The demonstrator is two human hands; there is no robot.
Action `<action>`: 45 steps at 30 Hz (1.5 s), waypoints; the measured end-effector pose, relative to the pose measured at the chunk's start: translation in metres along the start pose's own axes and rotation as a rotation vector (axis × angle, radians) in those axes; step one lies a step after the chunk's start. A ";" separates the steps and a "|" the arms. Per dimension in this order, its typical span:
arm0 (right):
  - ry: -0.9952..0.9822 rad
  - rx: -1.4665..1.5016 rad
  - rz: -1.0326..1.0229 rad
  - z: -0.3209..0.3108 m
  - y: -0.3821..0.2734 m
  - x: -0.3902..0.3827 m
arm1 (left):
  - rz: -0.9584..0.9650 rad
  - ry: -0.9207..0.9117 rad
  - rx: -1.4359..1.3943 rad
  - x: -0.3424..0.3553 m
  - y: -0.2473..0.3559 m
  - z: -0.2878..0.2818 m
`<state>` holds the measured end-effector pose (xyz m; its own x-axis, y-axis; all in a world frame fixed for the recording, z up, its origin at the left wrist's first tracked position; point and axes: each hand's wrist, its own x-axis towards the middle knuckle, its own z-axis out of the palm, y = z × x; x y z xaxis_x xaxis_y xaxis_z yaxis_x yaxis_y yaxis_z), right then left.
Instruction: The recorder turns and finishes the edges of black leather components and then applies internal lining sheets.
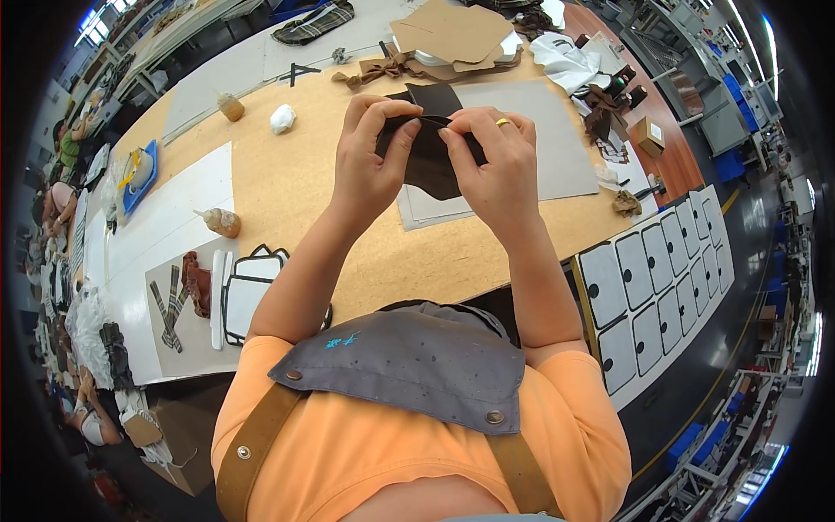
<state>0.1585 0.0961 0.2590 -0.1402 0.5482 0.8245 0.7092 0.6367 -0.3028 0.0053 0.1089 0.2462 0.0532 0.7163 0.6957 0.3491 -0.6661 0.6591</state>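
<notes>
My left hand [372, 155] and my right hand [491, 165] are raised over the worktable, both pinching the top edge of a dark brown piece of material [429, 167], thumbs close together. The piece hangs between them with a curved lower edge; a dark strip shows above it, and I cannot tell if it is the same piece. Behind it lie light grey sheets [557, 148] on the tan board [330, 113]. A wad of white material [283, 119] sits left of my hands.
Glue bottles [223, 222], a blue tray [140, 178], cut pieces [257, 296] and straps lie leftward. Cardboard patterns [450, 30], fabric scraps and a box [651, 135] are at the back and right. A rack of several white panels [652, 296] stands right. Other people [91, 418] work far left.
</notes>
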 end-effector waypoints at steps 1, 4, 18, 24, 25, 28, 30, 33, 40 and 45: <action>0.003 -0.006 0.003 0.000 0.001 0.000 | -0.002 0.000 -0.001 0.001 0.000 0.001; 0.007 -0.014 -0.018 0.000 -0.001 -0.001 | 0.064 0.009 -0.001 0.001 -0.005 0.002; 0.197 0.371 0.449 0.020 0.007 -0.005 | 0.279 0.036 0.429 -0.048 -0.022 0.027; 0.312 0.831 0.789 0.047 0.007 -0.020 | 0.290 0.043 0.604 -0.070 -0.047 0.055; 0.315 0.829 0.802 0.047 0.007 -0.024 | 0.286 0.030 0.603 -0.070 -0.049 0.049; 0.139 0.736 0.834 0.041 0.012 -0.040 | 0.186 -0.073 0.405 -0.062 -0.043 0.020; 0.107 0.571 0.739 0.022 0.027 -0.055 | -0.196 -0.101 0.096 -0.066 -0.041 0.000; 0.013 0.540 0.658 0.003 0.037 -0.072 | -0.693 -0.224 -0.536 -0.068 -0.041 -0.031; -0.414 0.800 0.700 -0.006 0.014 -0.078 | -0.885 -0.274 -0.733 -0.088 -0.050 -0.049; -0.430 0.820 0.702 -0.008 0.010 -0.077 | -0.887 -0.369 -0.706 -0.092 -0.053 -0.051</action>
<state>0.1821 0.0556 0.1963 -0.2286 0.9585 0.1701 0.0856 0.1939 -0.9773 -0.0658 0.0672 0.1616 0.3594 0.9241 -0.1299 -0.1860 0.2073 0.9604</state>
